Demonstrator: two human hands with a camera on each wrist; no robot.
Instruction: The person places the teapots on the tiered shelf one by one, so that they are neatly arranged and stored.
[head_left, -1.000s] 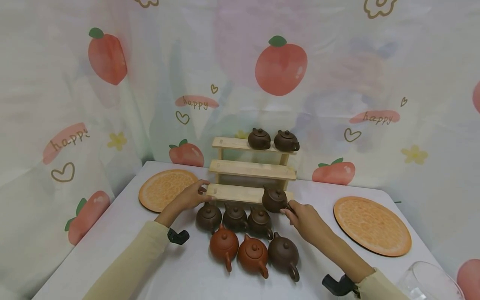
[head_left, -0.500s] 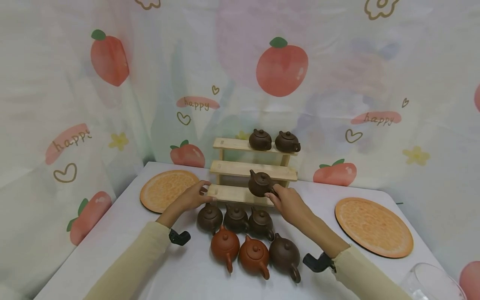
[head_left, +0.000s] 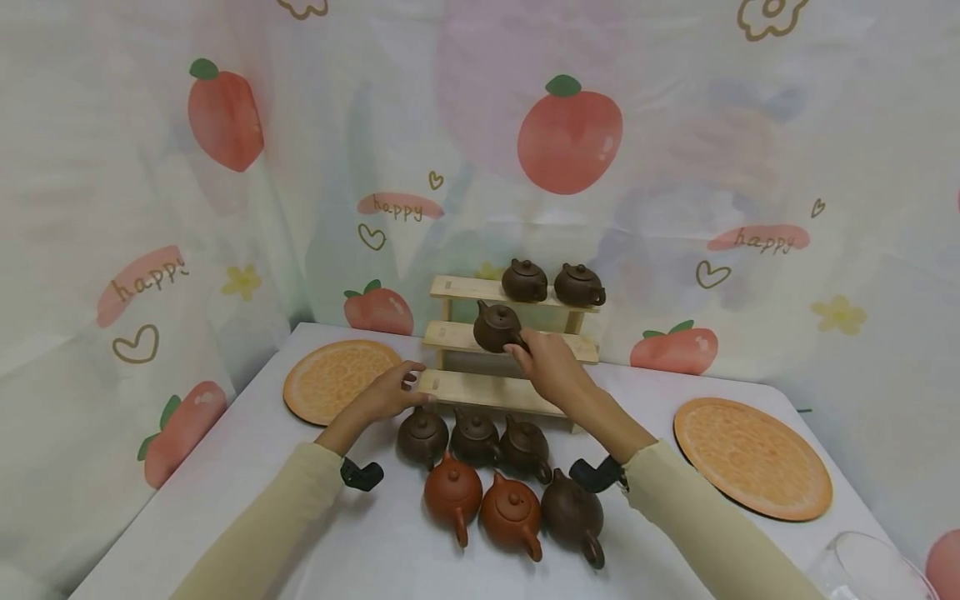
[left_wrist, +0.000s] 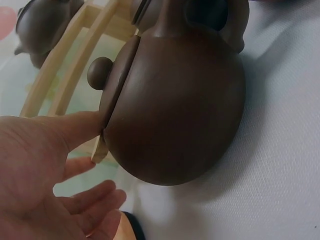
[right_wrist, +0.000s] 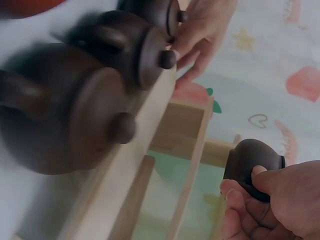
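Note:
My right hand (head_left: 553,362) pinches a dark brown teapot (head_left: 497,327) by its handle. The pot hangs in front of the middle board of a three-tier wooden rack (head_left: 465,385), spout to the left. In the right wrist view the held teapot (right_wrist: 252,162) shows between thumb and fingers. At the rack's left, my left hand (head_left: 390,392) holds the end of the lowest board between thumb and index finger; in the left wrist view the other fingers (left_wrist: 95,200) are loosely bent. Two dark teapots (head_left: 524,281) sit on the top board, toward the right.
In front of the rack stand dark brown teapots (head_left: 475,437) in a row, then two reddish-orange teapots (head_left: 453,492) and a larger brown one (head_left: 572,508). Round orange mats (head_left: 337,379) lie at left and right. A clear glass container (head_left: 870,567) is at the near right corner.
My right hand has lifted the teapot up and leftward, from the lowest board's right end to the middle board's height. My left hand has stayed at the lowest board's end.

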